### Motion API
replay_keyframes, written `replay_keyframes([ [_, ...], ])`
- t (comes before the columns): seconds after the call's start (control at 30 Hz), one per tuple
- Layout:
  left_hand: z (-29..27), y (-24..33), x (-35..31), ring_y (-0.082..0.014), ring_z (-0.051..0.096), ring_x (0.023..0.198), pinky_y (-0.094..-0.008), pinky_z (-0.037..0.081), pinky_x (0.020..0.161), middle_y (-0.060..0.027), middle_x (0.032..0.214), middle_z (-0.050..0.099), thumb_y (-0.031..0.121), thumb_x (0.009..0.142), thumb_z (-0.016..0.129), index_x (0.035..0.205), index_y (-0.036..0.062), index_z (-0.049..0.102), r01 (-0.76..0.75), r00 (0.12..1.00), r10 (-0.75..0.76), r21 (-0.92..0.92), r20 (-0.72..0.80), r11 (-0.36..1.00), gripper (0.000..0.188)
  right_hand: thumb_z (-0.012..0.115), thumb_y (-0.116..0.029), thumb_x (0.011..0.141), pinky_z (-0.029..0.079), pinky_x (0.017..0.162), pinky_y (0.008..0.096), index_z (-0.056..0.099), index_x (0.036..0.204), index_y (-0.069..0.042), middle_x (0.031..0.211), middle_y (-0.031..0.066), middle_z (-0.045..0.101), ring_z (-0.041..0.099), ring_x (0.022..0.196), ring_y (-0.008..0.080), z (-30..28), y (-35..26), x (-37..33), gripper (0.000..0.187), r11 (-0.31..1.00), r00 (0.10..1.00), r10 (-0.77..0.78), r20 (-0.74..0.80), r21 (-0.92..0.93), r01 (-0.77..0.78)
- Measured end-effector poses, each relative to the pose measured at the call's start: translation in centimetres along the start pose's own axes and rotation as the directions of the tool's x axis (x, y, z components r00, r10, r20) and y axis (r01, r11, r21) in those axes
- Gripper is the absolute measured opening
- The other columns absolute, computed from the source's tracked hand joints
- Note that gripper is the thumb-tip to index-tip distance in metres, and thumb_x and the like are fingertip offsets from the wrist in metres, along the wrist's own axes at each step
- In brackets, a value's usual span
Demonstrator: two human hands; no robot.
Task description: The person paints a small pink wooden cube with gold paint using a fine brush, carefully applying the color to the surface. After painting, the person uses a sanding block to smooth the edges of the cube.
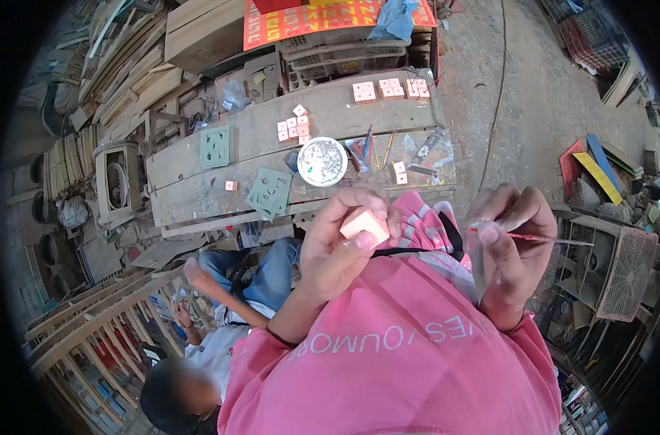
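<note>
My left hand (348, 239) is closed around a small pale wooden cube (353, 226), its thumb pressed on one face. To the right and apart from it, my right hand (513, 239) pinches a thin red paintbrush (526, 236), whose pale handle end points right. On the bench beyond my hands stands a round white tin lid or dish (323, 162) smeared with paint. Left of it sits a cluster of pale cubes with reddish dots (294, 129). Further right, more dotted cubes (364, 91) stand in groups, and two lie near the brushes (373, 148).
Two green cut-out stencil plates (215, 147) (269, 193) and a single cube (231, 185) lie on the wooden bench (185, 192). At my left sits another person (221, 330) in jeans. Wood scraps (120, 51) fill the far left; a pink plastic crate (626, 274) stands right.
</note>
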State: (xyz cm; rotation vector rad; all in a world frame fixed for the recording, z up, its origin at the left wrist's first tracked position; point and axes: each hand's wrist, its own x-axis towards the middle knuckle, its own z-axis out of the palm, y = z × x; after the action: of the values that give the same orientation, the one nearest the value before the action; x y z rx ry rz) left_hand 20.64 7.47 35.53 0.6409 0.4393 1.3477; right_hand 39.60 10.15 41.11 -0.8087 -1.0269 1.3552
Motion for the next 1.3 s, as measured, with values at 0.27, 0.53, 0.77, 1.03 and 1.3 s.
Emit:
replay_keyframes([
  [0.27, 0.2, 0.1, 0.4, -0.0207, 0.049, 0.082, -0.0302, 0.039, 0.071, -0.0119, 0.101, 0.043, 0.019, 0.087, 0.047, 0.115, -0.0003, 0.043, 0.068, 0.993, -0.027, -0.381, 0.112, 0.922, 0.034, 0.064, 0.01, 0.078, 0.046, 0.06, 0.0247, 0.046, 0.078, -0.003, 0.078, 0.0136, 0.06, 0.058, 0.068, 0.0129, 0.5, 0.9, -0.9, 0.022, 0.998, 0.996, 0.062, 0.056, -0.006, -0.062],
  [0.53, 1.3, 0.5, 0.0, -0.0209, 0.049, 0.078, -0.0314, 0.04, 0.066, -0.0111, 0.101, 0.04, 0.014, 0.075, 0.05, 0.109, 0.0018, 0.044, 0.088, 0.996, -0.074, -0.296, 0.059, 0.951, 0.036, 0.065, 0.011, 0.077, 0.046, 0.061, 0.0241, 0.046, 0.077, -0.003, 0.079, 0.0141, 0.061, 0.058, 0.068, 0.0121, -0.2, 1.1, -1.4, 0.024, 0.998, 0.996, 0.038, 0.08, -0.047, -0.034],
  [0.77, 1.2, -0.7, -0.4, -0.0209, 0.049, 0.08, -0.0307, 0.04, 0.068, -0.0103, 0.1, 0.04, 0.021, 0.085, 0.046, 0.108, 0.0011, 0.046, 0.027, 0.995, -0.002, -0.236, 0.104, 0.971, 0.03, 0.067, 0.013, 0.075, 0.046, 0.064, 0.024, 0.046, 0.077, -0.003, 0.08, 0.0148, 0.062, 0.058, 0.07, 0.0123, -0.5, 1.1, -1.8, 0.027, 0.993, 0.99, 0.006, 0.138, -0.12, 0.011],
  [1.03, 2.0, -0.3, -0.9, -0.0255, 0.047, 0.1, -0.0338, 0.041, 0.085, -0.0147, 0.114, 0.039, 0.023, 0.084, 0.05, 0.126, -0.0062, 0.041, -0.038, 0.997, 0.03, 0.119, 0.068, 0.992, 0.051, 0.071, 0.012, 0.07, 0.052, 0.066, 0.0295, 0.053, 0.079, 0.0, 0.084, 0.0187, 0.064, 0.066, 0.074, 0.0214, 0.3, 1.2, -1.7, 0.024, 0.935, 0.926, -0.223, 0.306, -0.203, 0.292],
  [1.3, 2.5, 0.3, -1.6, -0.0223, 0.048, 0.099, -0.0336, 0.04, 0.086, -0.0137, 0.115, 0.038, 0.021, 0.084, 0.053, 0.13, -0.0055, 0.041, -0.188, 0.979, 0.092, 0.626, 0.182, 0.757, 0.055, 0.072, 0.011, 0.067, 0.051, 0.059, 0.0268, 0.056, 0.075, 0.002, 0.08, 0.0157, 0.063, 0.064, 0.068, 0.0211, 0.9, 1.4, -1.5, 0.02, 0.847, 0.877, -0.308, 0.368, -0.313, 0.429],
])
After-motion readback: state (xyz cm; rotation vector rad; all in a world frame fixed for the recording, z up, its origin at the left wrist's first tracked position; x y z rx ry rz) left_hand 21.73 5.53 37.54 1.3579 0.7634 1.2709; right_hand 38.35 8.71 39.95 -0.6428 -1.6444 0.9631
